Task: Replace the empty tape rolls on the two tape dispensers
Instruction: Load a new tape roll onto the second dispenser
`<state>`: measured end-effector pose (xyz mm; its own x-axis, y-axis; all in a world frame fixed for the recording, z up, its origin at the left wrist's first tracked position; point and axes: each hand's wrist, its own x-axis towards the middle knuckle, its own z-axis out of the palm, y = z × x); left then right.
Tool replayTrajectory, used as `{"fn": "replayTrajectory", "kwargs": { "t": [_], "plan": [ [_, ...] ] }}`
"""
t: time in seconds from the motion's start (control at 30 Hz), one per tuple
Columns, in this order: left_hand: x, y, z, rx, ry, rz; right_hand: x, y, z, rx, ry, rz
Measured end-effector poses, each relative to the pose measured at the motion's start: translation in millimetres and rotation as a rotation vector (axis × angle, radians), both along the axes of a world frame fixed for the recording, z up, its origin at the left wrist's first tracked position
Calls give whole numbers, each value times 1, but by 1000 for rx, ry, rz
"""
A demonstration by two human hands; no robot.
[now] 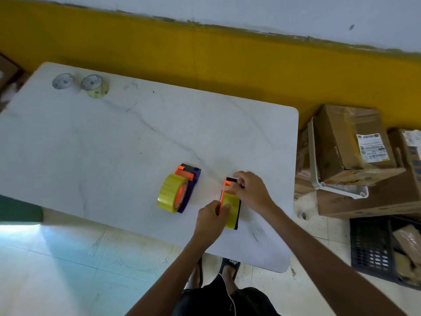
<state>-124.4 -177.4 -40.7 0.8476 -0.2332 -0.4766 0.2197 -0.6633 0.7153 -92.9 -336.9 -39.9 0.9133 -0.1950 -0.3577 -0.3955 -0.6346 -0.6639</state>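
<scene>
Two tape dispensers sit near the front edge of the white table, toward its right side. The left dispenser lies untouched, purple with an orange hub, carrying a full yellow roll. Just beside it to the right, the right dispenser is in both hands and also carries a yellow roll. The left hand is closed on the near end of that dispenser, thumb and fingers pinching the roll and the orange side plate. The right hand is curled over the far end, fingertips pinched on the black and orange cutter part. Whether it grips tape there cannot be told.

Two empty rolls stand near the far left corner of the table, close beside each other and well apart from the dispensers.

Off the right edge, cardboard boxes and a white basket are stacked on the floor, with a black crate nearer.
</scene>
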Motion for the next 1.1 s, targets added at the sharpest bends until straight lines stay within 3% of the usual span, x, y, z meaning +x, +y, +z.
{"fn": "replayTrajectory", "kwargs": {
  "t": [0.1,0.17,0.4,0.67,0.9,1.1],
  "plan": [
    [2,2,-1,16,-10,-32,26,-1,-4,-76,144,274],
    [3,3,-3,21,-5,-33,34,-2,-7,-97,201,332],
    [8,2,-8,42,17,-17,32,-5,-16,7,180,243],
    [20,-5,-1,183,24,73,28,-4,-24,-206,102,390],
    [15,-8,2,276,-13,19,29,0,-29,-304,151,382],
    [8,-15,12,496,-139,-124,32,-4,-20,-258,233,289]
  ]
}}
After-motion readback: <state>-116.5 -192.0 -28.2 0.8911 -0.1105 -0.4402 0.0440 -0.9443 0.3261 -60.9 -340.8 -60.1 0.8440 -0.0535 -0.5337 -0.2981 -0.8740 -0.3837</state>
